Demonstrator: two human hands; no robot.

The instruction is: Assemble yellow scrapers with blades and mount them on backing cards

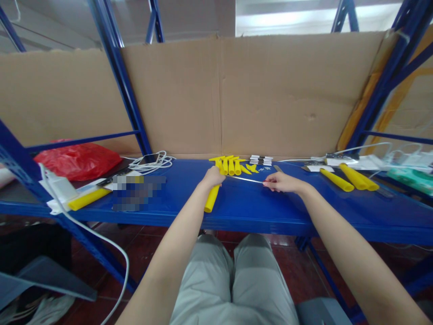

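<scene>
My left hand point(213, 176) is closed around a yellow tapered tube point(211, 200), whose wide end points toward me over the blue shelf point(243, 205). My right hand point(283, 182) pinches a thin shiny metal rod point(248, 180), with a bit of red showing at the fingertips. The rod reaches leftward to just beside my left hand; whether its tip touches the tube I cannot tell. Just behind my left hand lie several yellow finned tubes point(231, 167) in a row. Small yellow pointed pieces point(251, 168) are to their right.
A stack of black-and-white pieces point(260, 160) stands at the back. Yellow cones point(353, 177) lie at right. At left are a red plastic bag point(77, 159), a coiled white cable point(152, 162) and another yellow tube point(89, 199). Cardboard point(270, 90) closes off the back; blue posts point(126, 85) flank it.
</scene>
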